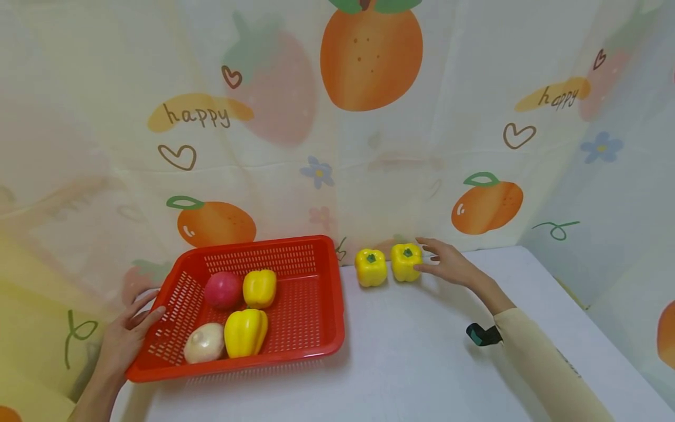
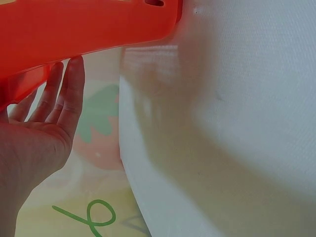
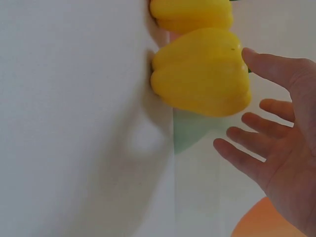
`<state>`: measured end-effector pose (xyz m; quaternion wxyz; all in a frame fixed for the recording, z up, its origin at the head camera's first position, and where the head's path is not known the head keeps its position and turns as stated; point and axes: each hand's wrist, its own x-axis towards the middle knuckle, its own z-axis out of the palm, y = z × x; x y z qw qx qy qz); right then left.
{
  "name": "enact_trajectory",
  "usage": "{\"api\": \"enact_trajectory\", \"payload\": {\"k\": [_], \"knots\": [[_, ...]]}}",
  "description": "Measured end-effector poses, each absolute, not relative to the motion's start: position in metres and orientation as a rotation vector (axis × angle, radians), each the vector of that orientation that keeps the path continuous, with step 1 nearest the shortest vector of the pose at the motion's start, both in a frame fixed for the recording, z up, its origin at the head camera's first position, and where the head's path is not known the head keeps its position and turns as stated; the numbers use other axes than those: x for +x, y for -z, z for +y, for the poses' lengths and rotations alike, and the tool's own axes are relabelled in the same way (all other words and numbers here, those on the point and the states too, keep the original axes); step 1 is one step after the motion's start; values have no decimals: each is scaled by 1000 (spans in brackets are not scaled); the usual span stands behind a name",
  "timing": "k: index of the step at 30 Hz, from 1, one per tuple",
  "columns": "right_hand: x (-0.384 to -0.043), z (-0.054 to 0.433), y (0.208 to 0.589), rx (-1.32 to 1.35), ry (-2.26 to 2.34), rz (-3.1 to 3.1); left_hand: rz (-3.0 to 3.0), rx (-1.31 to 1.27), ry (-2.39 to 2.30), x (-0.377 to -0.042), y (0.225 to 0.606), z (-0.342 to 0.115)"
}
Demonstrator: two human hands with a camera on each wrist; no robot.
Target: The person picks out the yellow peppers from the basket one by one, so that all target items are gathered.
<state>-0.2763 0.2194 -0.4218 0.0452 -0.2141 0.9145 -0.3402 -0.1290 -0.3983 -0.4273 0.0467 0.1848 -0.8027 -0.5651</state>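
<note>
A red perforated basket (image 1: 331,305) is on the left of the table, its left side raised off the surface in the left wrist view. My left hand (image 1: 123,343) holds its left rim, thumb on top and fingers (image 2: 74,96) along the outside. Inside lie two yellow bell peppers (image 1: 245,333), a round magenta-red item (image 1: 223,290) and a pale round vegetable (image 1: 204,343). Two more yellow bell peppers stand near the cloth wall, one (image 1: 371,268) left of the other (image 1: 406,264). My right hand (image 1: 448,262) spreads its fingers beside the right-hand pepper, thumb tip at its surface.
A white-covered table (image 1: 411,346) runs up to a hanging cloth (image 1: 369,140) printed with fruit, at the back and sides. Its right edge shows beyond my right arm. A black strap device (image 1: 482,334) sits at my right wrist.
</note>
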Motion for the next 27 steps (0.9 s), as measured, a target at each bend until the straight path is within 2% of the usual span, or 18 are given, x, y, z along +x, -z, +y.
{"api": "enact_trajectory", "payload": {"k": [27], "knots": [[-275,205,390,-720,1157,2932,-2446,593,1720,-129,427,-397]]}}
